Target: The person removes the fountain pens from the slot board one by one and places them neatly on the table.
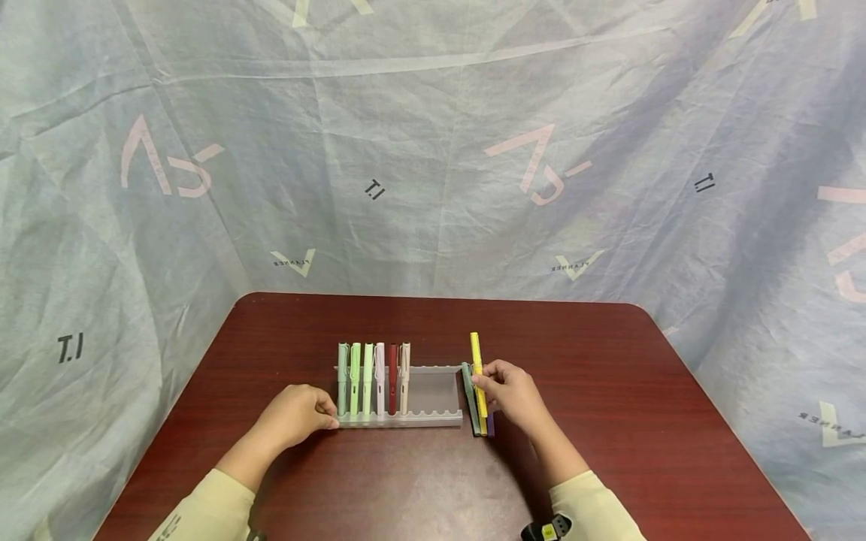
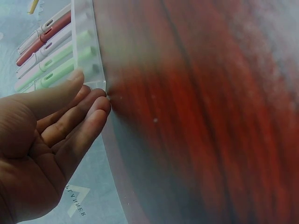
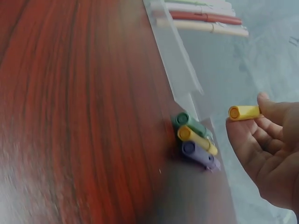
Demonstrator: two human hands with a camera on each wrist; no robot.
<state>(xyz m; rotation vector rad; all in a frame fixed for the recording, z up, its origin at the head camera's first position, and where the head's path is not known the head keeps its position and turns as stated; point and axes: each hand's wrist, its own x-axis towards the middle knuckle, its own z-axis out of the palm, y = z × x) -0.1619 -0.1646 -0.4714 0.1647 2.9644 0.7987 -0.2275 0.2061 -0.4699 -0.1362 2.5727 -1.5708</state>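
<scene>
A translucent pen rack (image 1: pixel 433 421) lies on the table, with several pens side by side in its left part: green ones, a pale one, a dark red pen (image 1: pixel 393 379) and a cream pen (image 1: pixel 404 379). My left hand (image 1: pixel 298 415) pinches the rack's near left corner between thumb and fingers. Past the rack's right end, my right hand (image 1: pixel 516 394) holds a yellow pen (image 3: pixel 245 112) between thumb and fingers, raised above the table. Below it lie three more pens close together: a dark green pen (image 3: pixel 190 122), another yellow pen (image 3: pixel 196 138) and a purple pen (image 3: pixel 200 155).
The dark red wooden table (image 1: pixel 609 421) has rounded far corners. Grey printed cloth (image 1: pixel 433 150) hangs behind it and at both sides. The rack's right part shows bare notches between the cream pen and its right end.
</scene>
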